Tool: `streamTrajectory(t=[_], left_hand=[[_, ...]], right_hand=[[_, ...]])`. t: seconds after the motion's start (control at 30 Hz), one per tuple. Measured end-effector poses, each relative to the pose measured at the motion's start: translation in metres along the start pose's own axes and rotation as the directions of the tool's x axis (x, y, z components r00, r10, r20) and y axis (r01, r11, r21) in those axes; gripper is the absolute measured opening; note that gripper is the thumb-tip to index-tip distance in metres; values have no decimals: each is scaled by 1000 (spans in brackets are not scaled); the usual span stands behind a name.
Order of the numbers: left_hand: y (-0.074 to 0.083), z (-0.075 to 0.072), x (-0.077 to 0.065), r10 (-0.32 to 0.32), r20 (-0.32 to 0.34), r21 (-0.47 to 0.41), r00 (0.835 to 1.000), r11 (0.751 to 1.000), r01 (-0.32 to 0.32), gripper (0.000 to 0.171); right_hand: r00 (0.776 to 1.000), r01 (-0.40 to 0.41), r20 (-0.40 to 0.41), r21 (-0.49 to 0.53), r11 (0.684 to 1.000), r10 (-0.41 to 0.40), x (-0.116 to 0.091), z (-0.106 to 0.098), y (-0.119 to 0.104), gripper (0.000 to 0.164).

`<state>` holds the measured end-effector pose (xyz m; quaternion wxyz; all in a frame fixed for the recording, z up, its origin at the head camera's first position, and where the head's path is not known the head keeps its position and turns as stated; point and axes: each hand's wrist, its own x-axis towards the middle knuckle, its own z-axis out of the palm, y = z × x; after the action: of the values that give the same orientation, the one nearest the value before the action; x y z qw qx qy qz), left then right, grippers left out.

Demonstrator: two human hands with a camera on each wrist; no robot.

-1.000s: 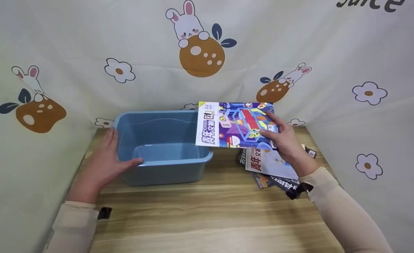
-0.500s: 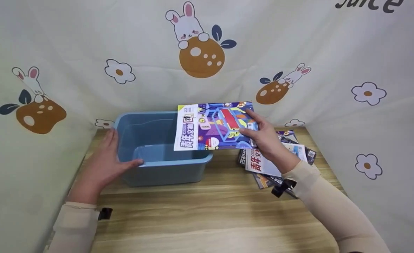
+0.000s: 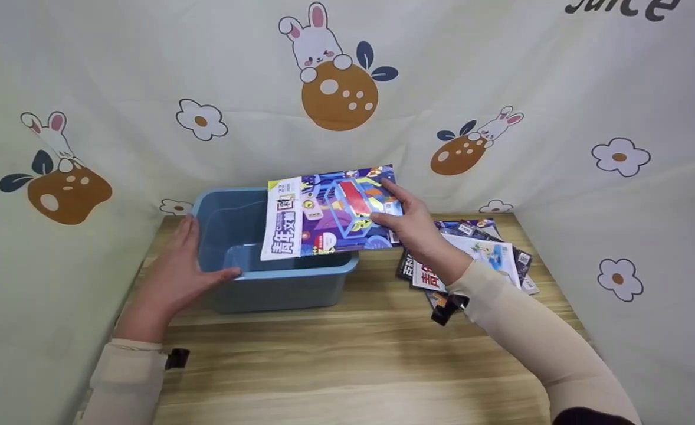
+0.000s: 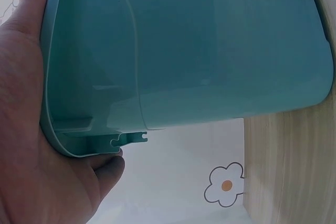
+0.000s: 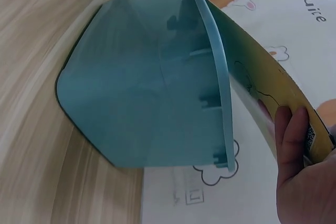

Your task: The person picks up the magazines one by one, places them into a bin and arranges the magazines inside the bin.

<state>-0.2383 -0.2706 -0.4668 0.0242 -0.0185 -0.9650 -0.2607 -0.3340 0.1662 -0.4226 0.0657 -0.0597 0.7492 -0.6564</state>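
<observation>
My right hand pinches a magazine by its right end, thumb on the colourful purple cover and fingers underneath. The magazine is held above the blue plastic bin, covering the right part of its opening. In the right wrist view its yellowish back bends slightly, and its far end passes behind the bin's rim. At the bin's left corner my left hand grips the rim, with the thumb over the front edge. The left wrist view shows that hand close against the bin's wall.
Several magazines lie in an uneven pile on the wooden table, right of the bin and partly behind my right forearm. A printed cloth with rabbits and flowers hangs around the back and sides.
My right hand has carried the magazine leftward from near the pile to over the bin, tilting its left end slightly down. The left hand and the bin have stayed put.
</observation>
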Motion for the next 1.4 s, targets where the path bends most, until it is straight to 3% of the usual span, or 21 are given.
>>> streamTrajectory(t=[0.4, 0.77, 1.4], left_hand=[[0, 0, 1, -9, 20, -4, 1000, 1000, 9, 154], [1, 0, 1, 4, 10, -11, 1000, 1000, -4, 154], [-1, 0, 3, 12, -3, -16, 1000, 1000, -12, 152]], right_hand=[[997, 6, 71, 36, 999, -9, 5, 46, -4, 81], [998, 1, 64, 21, 1000, -3, 10, 81, 1, 83], [997, 36, 65, -82, 996, -31, 13, 119, -2, 79]])
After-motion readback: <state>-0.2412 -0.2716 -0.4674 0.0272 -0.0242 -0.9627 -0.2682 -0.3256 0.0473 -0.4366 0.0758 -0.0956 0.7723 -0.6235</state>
